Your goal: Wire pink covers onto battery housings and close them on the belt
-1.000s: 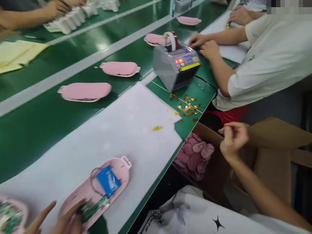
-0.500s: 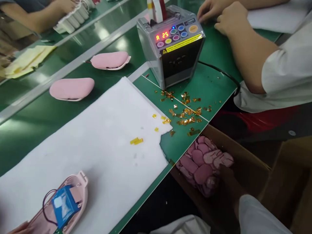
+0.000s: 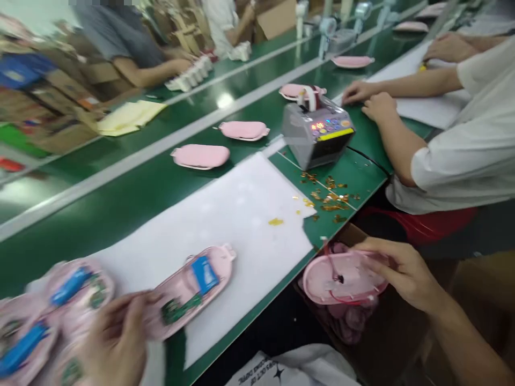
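A shell [image 3: 183, 290] lies on the sheet [image 3: 237, 209], the tape dispenser [image 3: 316, 136] behind, rightward.

A bright reflection [image 3: 225, 100] gleams on the green table [image 3: 137, 198], with cardboard boxes [image 3: 105, 80] beyond.

Right hand [image 3: 398, 268] is up out of the pink parts [image 3: 350, 321], where it was half a second ago, now holding a pink cover [image 3: 317, 279] with red wires [image 3: 332, 261] at the counter's [image 3: 227, 351] right edge. Left hand [image 3: 120, 338], barely in frame then, now mostly visible at open shell's [image 3: 184, 285] left end. View's wider: more shells [image 3: 66, 316] near left, cardboard boxes [image 3: 104, 80] far left.
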Demonstrator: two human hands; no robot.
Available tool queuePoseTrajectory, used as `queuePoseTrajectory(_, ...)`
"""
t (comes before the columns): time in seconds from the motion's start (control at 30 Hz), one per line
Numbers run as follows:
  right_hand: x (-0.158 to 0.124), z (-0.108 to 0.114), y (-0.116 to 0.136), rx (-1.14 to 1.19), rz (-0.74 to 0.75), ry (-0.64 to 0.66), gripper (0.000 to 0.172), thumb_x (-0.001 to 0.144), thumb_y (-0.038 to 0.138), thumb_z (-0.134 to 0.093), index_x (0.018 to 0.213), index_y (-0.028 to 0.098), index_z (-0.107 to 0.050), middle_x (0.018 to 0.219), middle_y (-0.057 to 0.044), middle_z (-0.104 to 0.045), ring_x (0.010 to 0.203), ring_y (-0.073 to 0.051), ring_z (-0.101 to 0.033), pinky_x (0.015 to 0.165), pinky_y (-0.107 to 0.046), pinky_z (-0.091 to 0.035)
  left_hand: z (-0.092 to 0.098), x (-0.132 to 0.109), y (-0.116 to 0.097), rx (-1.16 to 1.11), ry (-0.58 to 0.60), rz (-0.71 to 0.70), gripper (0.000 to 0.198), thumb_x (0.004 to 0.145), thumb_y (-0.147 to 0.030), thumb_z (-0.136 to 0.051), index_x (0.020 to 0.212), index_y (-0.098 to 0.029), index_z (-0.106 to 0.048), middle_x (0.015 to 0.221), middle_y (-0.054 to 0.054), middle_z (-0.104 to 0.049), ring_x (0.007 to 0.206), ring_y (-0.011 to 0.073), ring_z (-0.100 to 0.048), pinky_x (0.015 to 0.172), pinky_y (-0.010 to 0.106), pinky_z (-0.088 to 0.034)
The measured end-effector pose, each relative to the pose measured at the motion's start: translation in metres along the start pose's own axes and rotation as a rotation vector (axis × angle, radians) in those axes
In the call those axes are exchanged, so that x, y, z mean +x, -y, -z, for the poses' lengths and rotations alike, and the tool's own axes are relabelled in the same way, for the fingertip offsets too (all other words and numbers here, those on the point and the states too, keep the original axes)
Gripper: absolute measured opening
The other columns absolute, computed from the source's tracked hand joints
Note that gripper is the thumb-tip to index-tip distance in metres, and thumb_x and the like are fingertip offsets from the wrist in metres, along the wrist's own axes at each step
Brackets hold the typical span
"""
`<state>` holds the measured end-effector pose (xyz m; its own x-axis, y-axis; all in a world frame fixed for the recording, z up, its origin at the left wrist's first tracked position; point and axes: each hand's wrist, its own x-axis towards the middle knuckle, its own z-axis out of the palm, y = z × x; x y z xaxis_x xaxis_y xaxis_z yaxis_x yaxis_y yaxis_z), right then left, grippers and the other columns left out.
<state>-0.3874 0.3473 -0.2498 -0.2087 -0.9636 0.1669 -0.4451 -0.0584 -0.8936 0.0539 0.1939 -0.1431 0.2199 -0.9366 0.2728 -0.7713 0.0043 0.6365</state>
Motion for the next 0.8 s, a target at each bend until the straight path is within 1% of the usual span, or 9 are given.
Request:
queuePoseTrajectory(0.07, 0.052, -0.028, 0.067, -0.069, 0.222, 0.041, 0.02, 0.094, 0.028, -0.054, 0.107, 0.022, -0.069, 0.101, -0.004, -0.067, 0.09, -0.016, -0.063, 0.078, -0.024, -0.049, 0.011, -0.005, -0.001, -0.15, 0.031, -0.025, 0.024, 0.085, -0.047, -0.06, 0.089, -0.023, -0.06, 0.081, -0.001, -0.07, 0.077, 0.0189, -0.067, 0.064, 0.03, -0.053)
queuePoseTrajectory(0.17, 0.102, -0.088, 0.144, -0.192, 0.489, 0.12, 0.023, 0.095, 0.022, -0.048, 0.105, 0.022, -0.069, 0.095, -0.002, -0.067, 0.082, -0.014, -0.062, 0.074, -0.025, -0.046, 0.027, -0.015, -0.003, -0.098, 0.009, -0.442, 0.008, 0.091, -0.026, -0.054, 0.094, -0.02, -0.059, 0.106, 0.006, -0.066, 0.1, 0.0182, -0.065, 0.086, 0.034, -0.054)
queuePoseTrajectory(0.27, 0.12, -0.14, 0.192, -0.26, 0.637, 0.19, 0.026, 0.095, 0.021, -0.044, 0.103, 0.021, -0.069, 0.09, -0.001, -0.067, 0.073, -0.012, -0.06, 0.067, -0.026, -0.044, 0.038, -0.023, -0.008, 0.224, -0.003, -0.946, 0.014, 0.088, -0.009, -0.054, 0.098, -0.018, -0.058, 0.125, 0.008, -0.059, 0.123, 0.0219, -0.052, 0.102, 0.038, -0.046)
queuePoseTrajectory(0.33, 0.122, -0.161, 0.21, -0.281, 0.683, 0.197, 0.029, 0.096, 0.022, -0.041, 0.103, 0.021, -0.069, 0.09, -0.002, -0.067, 0.073, -0.013, -0.06, 0.067, -0.027, -0.044, 0.041, -0.025, -0.01, 0.38, 0.037, -1.097, 0.016, 0.088, -0.005, -0.05, 0.098, -0.015, -0.058, 0.127, 0.009, -0.06, 0.125, 0.0238, -0.05, 0.104, 0.039, -0.044)
queuePoseTrajectory(0.43, 0.121, -0.18, 0.223, -0.29, 0.665, 0.138, 0.027, 0.096, 0.024, -0.043, 0.101, 0.021, -0.069, 0.095, 0.0, -0.068, 0.079, -0.013, -0.062, 0.068, -0.027, -0.045, 0.038, -0.027, -0.006, 0.461, 0.067, -1.075, 0.017, 0.089, -0.004, -0.044, 0.095, -0.013, -0.057, 0.114, 0.01, -0.065, 0.102, 0.0218, -0.059, 0.086, 0.035, -0.049)
queuePoseTrajectory(0.53, 0.119, -0.189, 0.221, -0.293, 0.619, 0.051, 0.023, 0.095, 0.025, -0.045, 0.101, 0.022, -0.067, 0.1, 0.002, -0.068, 0.086, -0.014, -0.064, 0.072, -0.027, -0.046, 0.033, -0.029, 0.006, 0.329, 0.154, -1.039, 0.013, 0.092, -0.008, -0.043, 0.093, -0.014, -0.055, 0.091, 0.007, -0.066, 0.085, 0.018, -0.058, 0.074, 0.032, -0.047)
queuePoseTrajectory(0.6, 0.117, -0.192, 0.217, -0.278, 0.617, 0.053, 0.022, 0.096, 0.026, -0.046, 0.102, 0.022, -0.067, 0.101, 0.001, -0.068, 0.088, -0.015, -0.064, 0.073, -0.027, -0.047, 0.029, -0.031, 0.014, 0.149, 0.193, -0.875, 0.012, 0.095, -0.014, -0.042, 0.095, -0.016, -0.055, 0.087, 0.005, -0.065, 0.084, 0.0164, -0.058, 0.075, 0.03, -0.047)
queuePoseTrajectory(0.7, 0.114, -0.192, 0.211, -0.238, 0.633, 0.171, 0.021, 0.097, 0.027, -0.047, 0.102, 0.022, -0.066, 0.097, 0.0, -0.068, 0.085, -0.014, -0.063, 0.07, -0.026, -0.047, 0.021, -0.035, 0.018, -0.119, 0.181, -0.475, 0.016, 0.098, -0.021, -0.041, 0.096, -0.019, -0.057, 0.082, 0.001, -0.063, 0.076, 0.0121, -0.058, 0.07, 0.025, -0.046)
queuePoseTrajectory(0.8, 0.112, -0.189, 0.212, -0.198, 0.641, 0.248, 0.019, 0.097, 0.027, -0.048, 0.102, 0.022, -0.066, 0.095, 0.0, -0.067, 0.083, -0.014, -0.062, 0.068, -0.025, -0.047, 0.011, -0.042, 0.017, -0.165, 0.022, -0.393, 0.017, 0.097, -0.025, -0.047, 0.096, -0.021, -0.063, 0.088, 0.003, -0.058, 0.071, 0.0091, -0.055, 0.06, 0.021, -0.043)
